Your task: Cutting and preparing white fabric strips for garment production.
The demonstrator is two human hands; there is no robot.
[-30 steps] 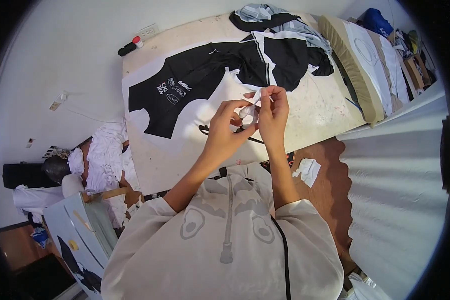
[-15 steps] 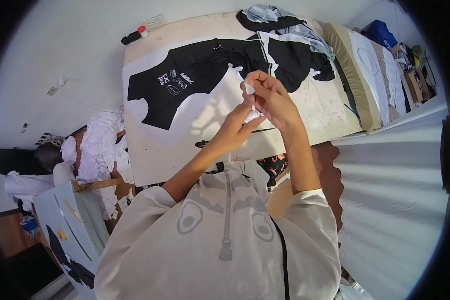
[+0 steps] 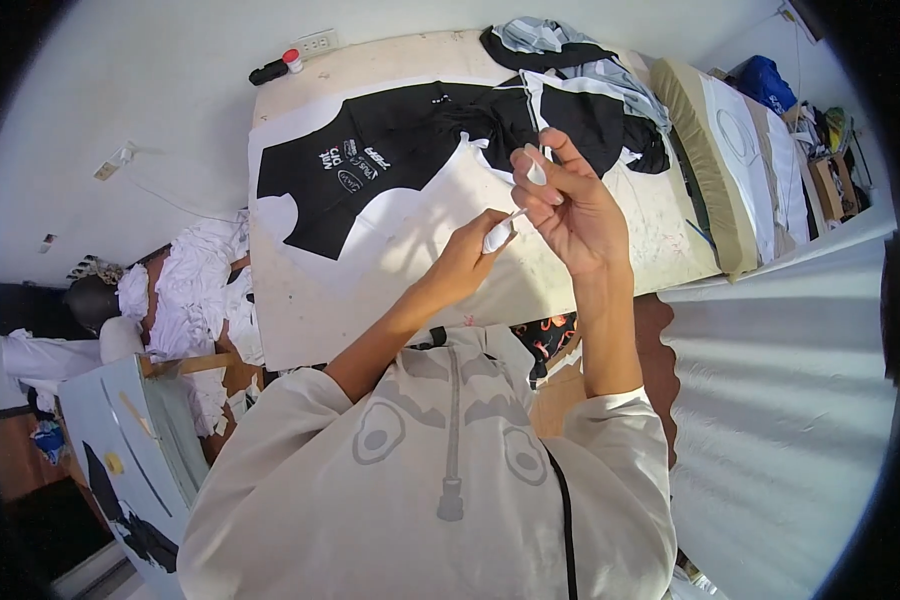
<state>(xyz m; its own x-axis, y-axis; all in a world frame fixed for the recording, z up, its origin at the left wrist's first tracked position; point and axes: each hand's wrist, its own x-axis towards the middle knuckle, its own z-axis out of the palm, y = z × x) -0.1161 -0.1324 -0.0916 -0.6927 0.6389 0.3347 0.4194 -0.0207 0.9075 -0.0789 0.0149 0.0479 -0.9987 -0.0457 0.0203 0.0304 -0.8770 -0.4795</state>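
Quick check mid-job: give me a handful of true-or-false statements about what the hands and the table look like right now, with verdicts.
1. The left hand pinches a small white wad. True.
2. The right hand rests flat on the table. False: it is raised above it, fingers pinching a small white piece.
3. A black garment with white print lies spread on the table. True.
4. A thin white strand shows between the two hands. True.
5. The red-capped item sits at the table's near edge. False: it is at the far edge, by the wall.
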